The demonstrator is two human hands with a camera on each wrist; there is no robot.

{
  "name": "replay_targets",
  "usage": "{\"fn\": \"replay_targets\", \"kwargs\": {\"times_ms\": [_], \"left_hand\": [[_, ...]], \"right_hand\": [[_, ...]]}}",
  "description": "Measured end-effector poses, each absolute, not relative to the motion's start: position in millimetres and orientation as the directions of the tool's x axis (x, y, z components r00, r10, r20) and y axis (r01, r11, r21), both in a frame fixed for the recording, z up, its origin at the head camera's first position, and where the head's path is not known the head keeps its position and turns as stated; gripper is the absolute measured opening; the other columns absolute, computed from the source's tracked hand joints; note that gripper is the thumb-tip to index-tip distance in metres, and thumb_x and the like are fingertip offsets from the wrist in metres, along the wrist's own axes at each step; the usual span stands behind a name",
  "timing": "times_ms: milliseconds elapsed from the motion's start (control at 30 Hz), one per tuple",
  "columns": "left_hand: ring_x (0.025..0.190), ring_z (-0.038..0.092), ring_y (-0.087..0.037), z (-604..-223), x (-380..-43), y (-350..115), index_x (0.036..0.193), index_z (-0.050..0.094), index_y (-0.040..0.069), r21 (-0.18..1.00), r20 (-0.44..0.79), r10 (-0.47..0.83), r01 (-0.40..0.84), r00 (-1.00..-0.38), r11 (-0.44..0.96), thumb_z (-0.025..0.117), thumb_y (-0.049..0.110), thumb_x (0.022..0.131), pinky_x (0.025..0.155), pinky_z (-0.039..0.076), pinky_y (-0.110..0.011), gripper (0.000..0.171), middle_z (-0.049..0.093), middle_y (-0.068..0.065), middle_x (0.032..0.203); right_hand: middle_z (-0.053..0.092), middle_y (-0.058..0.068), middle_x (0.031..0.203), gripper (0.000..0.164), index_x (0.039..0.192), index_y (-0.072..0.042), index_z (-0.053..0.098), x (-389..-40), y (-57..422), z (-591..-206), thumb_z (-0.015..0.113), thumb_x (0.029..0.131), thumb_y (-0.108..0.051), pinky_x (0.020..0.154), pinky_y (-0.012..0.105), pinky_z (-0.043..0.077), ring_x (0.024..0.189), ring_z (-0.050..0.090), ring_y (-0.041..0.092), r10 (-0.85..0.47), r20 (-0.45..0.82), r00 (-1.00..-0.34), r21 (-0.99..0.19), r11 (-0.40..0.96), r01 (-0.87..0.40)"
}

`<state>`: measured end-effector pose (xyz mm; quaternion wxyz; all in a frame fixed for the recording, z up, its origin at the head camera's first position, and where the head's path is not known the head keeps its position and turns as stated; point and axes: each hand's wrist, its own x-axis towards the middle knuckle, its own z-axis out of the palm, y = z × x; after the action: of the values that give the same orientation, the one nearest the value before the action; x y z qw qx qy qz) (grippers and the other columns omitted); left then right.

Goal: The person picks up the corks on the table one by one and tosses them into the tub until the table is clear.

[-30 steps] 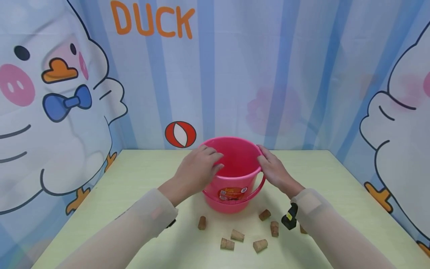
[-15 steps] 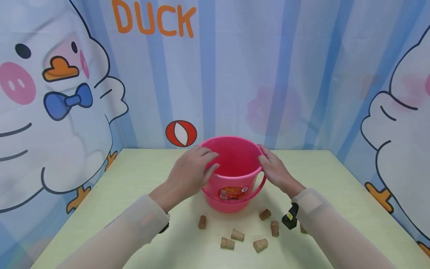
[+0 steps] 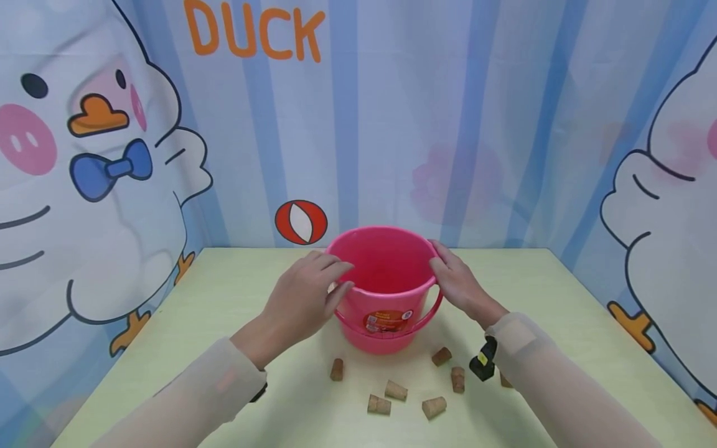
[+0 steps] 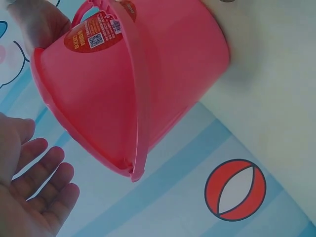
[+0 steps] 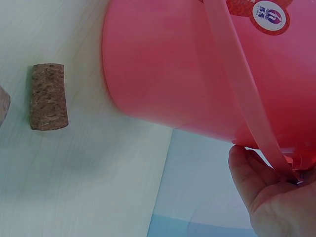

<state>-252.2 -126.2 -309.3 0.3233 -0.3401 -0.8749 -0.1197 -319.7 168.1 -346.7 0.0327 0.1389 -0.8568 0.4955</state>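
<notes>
The right grip (image 3: 455,277) is closed on the rim of a pink bucket (image 3: 386,302), with its fingers against the outer wall close to where the handle (image 4: 140,94) joins. The bucket stands on the pale counter (image 3: 521,274), directly between the two grips, its mouth facing up and its inside turned to the head camera. The left grip (image 3: 305,292) is wide and holds nothing: the left wrist view shows its fingers spread, just beside the rim but with a gap between them and the plastic. The handle hangs down across the bucket's near side, lower than both grips, crossing just under an oval red label (image 3: 388,322). Seven corks lie scattered on the counter, nearer the person than either grip. One cork (image 3: 337,369) is apart on the left grip's side; another (image 3: 441,356) lies below the right grip, close to the bucket's base, and the rest spread around there, the last partly hidden by the right sleeve (image 3: 571,386). A black wrist fitting (image 3: 483,359) with a yellow mark sits behind the right grip. Beyond both grips hangs a striped blue curtain (image 3: 386,124), printed with ducks, orange lettering and a red-and-white ball (image 3: 301,222).
</notes>
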Motion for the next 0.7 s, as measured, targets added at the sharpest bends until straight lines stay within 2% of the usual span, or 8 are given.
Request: {"fn": "replay_targets", "kwargs": {"times_ms": [433, 700], "left_hand": [[0.096, 0.069, -0.021, -319, -242, -138, 0.118, 0.075, 0.011, -0.014, 0.656, 0.517, 0.675, -0.551, 0.737, 0.09, 0.024, 0.079, 0.084, 0.061, -0.035, 0.044, 0.075, -0.003, 0.11], [0.1, 0.067, -0.02, -326, -238, -142, 0.121, 0.075, 0.014, 0.014, 0.627, 0.51, 0.663, -0.589, 0.749, 0.089, 0.024, 0.08, 0.085, 0.06, -0.035, 0.044, 0.075, -0.001, 0.111]], "right_hand": [[0.048, 0.017, 0.152, 0.06, 0.164, -0.013, 0.021, -320, 168, -346, 0.039, 0.107, -0.025, 0.099, 0.051, 0.054, 0.13, 0.053, 0.039, -0.198, 0.19, -0.962, -0.836, 0.48, -0.264], [0.049, 0.016, 0.151, 0.06, 0.164, -0.013, 0.022, -320, 168, -346, 0.039, 0.108, -0.026, 0.1, 0.052, 0.053, 0.13, 0.054, 0.037, -0.197, 0.194, -0.961, -0.836, 0.48, -0.266]]}}
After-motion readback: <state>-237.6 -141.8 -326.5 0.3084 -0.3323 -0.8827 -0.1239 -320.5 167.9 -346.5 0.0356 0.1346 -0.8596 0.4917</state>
